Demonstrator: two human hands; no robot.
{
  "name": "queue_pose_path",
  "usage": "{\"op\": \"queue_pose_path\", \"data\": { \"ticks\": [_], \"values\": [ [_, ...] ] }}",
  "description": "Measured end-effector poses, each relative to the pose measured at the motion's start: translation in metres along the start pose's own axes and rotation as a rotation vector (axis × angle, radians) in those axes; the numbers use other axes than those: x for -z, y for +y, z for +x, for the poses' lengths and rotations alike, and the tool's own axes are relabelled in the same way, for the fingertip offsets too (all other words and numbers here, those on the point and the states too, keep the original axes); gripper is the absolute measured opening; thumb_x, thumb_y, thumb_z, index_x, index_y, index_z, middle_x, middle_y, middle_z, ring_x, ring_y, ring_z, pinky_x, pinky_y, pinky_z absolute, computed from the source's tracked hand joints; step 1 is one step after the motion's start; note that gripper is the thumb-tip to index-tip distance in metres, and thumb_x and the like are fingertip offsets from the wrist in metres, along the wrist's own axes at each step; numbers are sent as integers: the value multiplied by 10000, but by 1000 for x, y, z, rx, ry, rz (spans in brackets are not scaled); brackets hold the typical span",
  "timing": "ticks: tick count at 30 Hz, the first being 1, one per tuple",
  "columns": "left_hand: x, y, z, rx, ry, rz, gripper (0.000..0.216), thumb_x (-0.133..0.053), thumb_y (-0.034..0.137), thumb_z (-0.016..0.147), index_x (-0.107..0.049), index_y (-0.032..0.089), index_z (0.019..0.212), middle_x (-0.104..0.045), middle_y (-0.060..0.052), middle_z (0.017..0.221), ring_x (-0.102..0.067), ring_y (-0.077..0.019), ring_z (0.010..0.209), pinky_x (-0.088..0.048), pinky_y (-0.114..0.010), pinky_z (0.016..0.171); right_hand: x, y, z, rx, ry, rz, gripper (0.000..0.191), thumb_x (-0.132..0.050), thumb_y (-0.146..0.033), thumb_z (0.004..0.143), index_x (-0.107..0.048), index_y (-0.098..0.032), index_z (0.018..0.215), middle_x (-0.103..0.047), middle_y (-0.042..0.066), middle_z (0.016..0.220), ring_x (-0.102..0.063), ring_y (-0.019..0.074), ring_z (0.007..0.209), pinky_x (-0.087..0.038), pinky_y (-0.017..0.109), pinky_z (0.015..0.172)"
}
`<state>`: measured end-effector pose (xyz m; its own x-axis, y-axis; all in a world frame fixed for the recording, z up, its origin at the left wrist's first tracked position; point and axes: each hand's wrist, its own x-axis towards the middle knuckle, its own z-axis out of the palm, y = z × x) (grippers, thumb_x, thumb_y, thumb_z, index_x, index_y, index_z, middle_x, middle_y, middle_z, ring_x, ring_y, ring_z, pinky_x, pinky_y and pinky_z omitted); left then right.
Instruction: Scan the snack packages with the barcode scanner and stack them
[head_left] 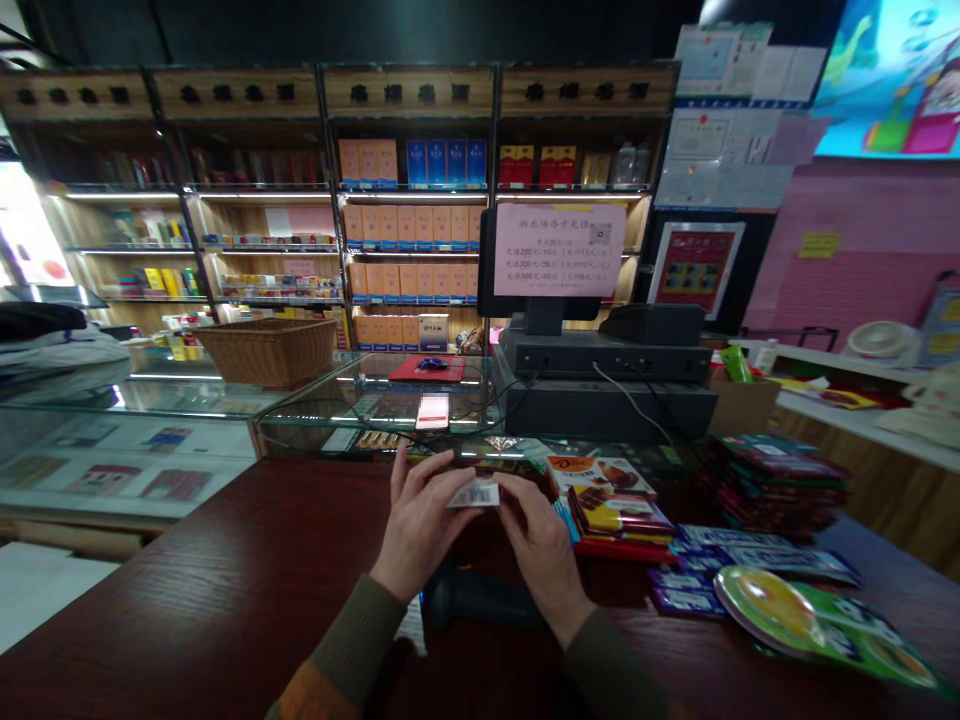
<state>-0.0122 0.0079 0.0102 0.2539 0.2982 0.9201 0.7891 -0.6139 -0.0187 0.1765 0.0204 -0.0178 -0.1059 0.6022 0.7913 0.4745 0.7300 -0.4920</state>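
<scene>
Reddish-brown counter [202, 570], wood-grained, glossy at left. Directly on it: dark handheld device [484, 598] near centre; white paper slip [412, 630] just beside. Rightward: stacked chocolate packs [619, 510], blue and purple packets [780, 560], green-and-yellow packs [821, 622]; taller dark pile [780, 485] behind the packets.

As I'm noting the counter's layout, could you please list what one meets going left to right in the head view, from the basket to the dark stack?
Wicker basket, left hand, white barcoded item, right hand, chocolate packet, dark stack of packets.
</scene>
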Motion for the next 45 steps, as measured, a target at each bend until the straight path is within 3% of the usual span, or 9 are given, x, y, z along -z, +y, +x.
{"op": "queue_pose_path", "data": {
  "ticks": [4, 6, 13, 25, 28, 32, 37, 40, 45],
  "values": [
    [1, -17, -6, 79, -118, 22, 795, -759, 441, 821, -372, 221, 1479, -624, -134, 1369, -498, -297, 1369, -145, -593, 1246, 3, 6, 0, -32, 22, 6, 264, -466, -215, 992, -644, -248, 1183, -715, 74, 1153, -680, 223, 1081, -559, 388, 962],
    [1, -27, -10, 94, -165, 14, 833, -771, 445, 805, -361, 211, 1492, -605, -141, 1395, -488, -303, 1376, -164, -591, 1240, 4, 9, 0, -36, 21, 15, 264, -467, -212, 991, -640, -248, 1187, -711, 73, 1161, -673, 223, 1101, -555, 386, 966],
    [5, -42, -14, 82, -223, -3, 312, -633, 250, 927, -637, 300, 1235, -738, -13, 1180, -585, -233, 1252, -108, -585, 1248, 3, 15, -1, -75, 25, 64, 243, -494, -221, 979, -632, -235, 1180, -708, 72, 1148, -675, 216, 1081, -558, 366, 946],
    [6, -47, -18, 128, -174, 28, 241, -586, 253, 947, -684, 295, 1163, -759, -8, 1112, -598, -224, 1221, -120, -568, 1256, -3, 18, -8, -145, -5, 50, 366, -511, -272, 978, -532, -212, 1338, -679, 106, 1183, -691, 198, 958, -578, 371, 870],
    [8, -53, -20, 149, -147, 69, 257, -576, 240, 942, -688, 304, 1164, -760, -8, 1104, -599, -227, 1226, -112, -563, 1258, 3, 13, -15, -111, -111, 7, 361, -493, -269, 984, -535, -229, 1340, -690, 98, 1174, -678, 213, 1025, -555, 394, 913],
    [11, -62, -23, 163, -116, 95, 227, -571, 254, 947, -690, 294, 1136, -761, -9, 1093, -601, -224, 1224, -105, -542, 1258, 14, -1, -20, -20, -363, -65, 340, -561, -291, 961, -580, -239, 1296, -698, 85, 1171, -642, 237, 1098, -506, 413, 960],
    [15, -74, -29, 172, -72, 125, 217, -572, 262, 952, -677, 284, 1142, -761, -12, 1092, -611, -222, 1214, -116, -540, 1250, 20, -16, -25, -37, -622, -134, 710, -803, -474, 756, -532, -232, 1366, -661, 112, 1243, -618, 298, 1120, -455, 472, 1002],
    [18, -80, -33, 170, -36, 146, 210, -583, 276, 950, -677, 283, 1138, -764, -13, 1078, -627, -217, 1192, -131, -529, 1249, 18, -18, -31, -63, -702, -202, 809, -853, -481, 670, -529, -220, 1364, -656, 127, 1255, -603, 342, 1148, -408, 533, 1044],
    [20, -85, -37, 190, -38, 166, 207, -582, 279, 946, -690, 280, 1123, -769, -23, 1063, -637, -213, 1171, -146, -525, 1249, 13, -12, -39, -58, -707, -249, 612, -774, -363, 756, -546, -229, 1309, -685, 104, 1198, -632, 316, 1088, -432, 489, 988]
  ]
}}
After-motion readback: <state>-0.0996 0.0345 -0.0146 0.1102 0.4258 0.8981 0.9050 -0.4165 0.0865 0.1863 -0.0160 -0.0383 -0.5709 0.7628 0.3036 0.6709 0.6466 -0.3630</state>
